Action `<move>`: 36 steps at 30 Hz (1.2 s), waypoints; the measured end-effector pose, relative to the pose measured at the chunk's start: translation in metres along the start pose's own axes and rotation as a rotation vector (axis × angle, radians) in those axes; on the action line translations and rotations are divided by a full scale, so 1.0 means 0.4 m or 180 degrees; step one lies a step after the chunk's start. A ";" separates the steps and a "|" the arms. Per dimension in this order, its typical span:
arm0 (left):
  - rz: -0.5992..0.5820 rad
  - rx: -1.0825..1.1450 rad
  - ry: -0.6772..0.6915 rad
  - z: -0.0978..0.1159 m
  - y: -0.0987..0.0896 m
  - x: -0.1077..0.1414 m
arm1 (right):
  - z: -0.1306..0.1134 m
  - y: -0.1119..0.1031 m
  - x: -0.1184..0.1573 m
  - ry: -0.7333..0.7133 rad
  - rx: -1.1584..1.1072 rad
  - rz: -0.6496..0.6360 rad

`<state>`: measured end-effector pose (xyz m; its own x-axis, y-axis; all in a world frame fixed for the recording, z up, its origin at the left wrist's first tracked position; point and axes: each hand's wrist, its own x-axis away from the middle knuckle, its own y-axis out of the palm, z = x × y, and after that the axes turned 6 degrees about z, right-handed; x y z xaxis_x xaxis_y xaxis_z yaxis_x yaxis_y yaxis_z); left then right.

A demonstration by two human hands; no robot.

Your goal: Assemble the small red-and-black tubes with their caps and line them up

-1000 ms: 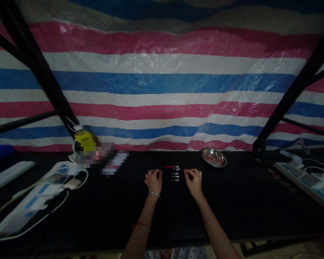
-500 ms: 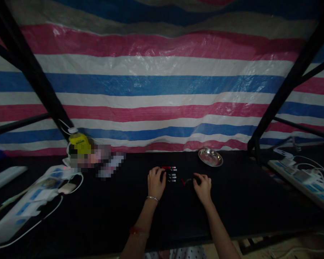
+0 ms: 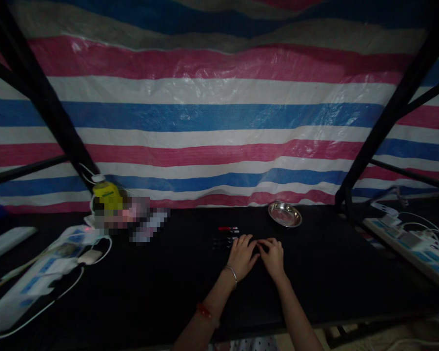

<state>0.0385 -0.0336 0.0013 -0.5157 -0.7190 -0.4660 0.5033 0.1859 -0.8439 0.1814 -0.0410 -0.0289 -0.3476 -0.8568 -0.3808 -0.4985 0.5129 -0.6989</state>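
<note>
Near the middle of the black table, my left hand and my right hand meet at the fingertips. Both have thumb and fingers pinched together, and what lies between them is hidden or too small to name. Just left of my left hand lies a row of several small pen-like pieces. A red one is at the back, and dark ones with silvery ends lie in front of it, partly covered by my left fingers. A shiny round metal dish stands behind my right hand.
At the left are a yellow bottle, a blurred item and a power strip with cables. Another power strip is at the right. Black frame posts and a striped sheet stand behind the table.
My left hand has moved right, from beside the row to my right hand. My right hand has shifted slightly left, and the small red-and-dark piece near it is no longer visible.
</note>
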 end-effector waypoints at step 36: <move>-0.0180 0.0706 0.0161 0.061 0.061 -0.020 | 0.032 0.014 -0.028 0.1738 -0.2751 0.1506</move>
<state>0.0719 -0.0398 -0.0092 -0.5787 -0.6886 -0.4370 0.6097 -0.0095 -0.7925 0.1927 -0.0292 -0.0363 -0.8429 -0.5371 -0.0322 -0.5335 0.8264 0.1801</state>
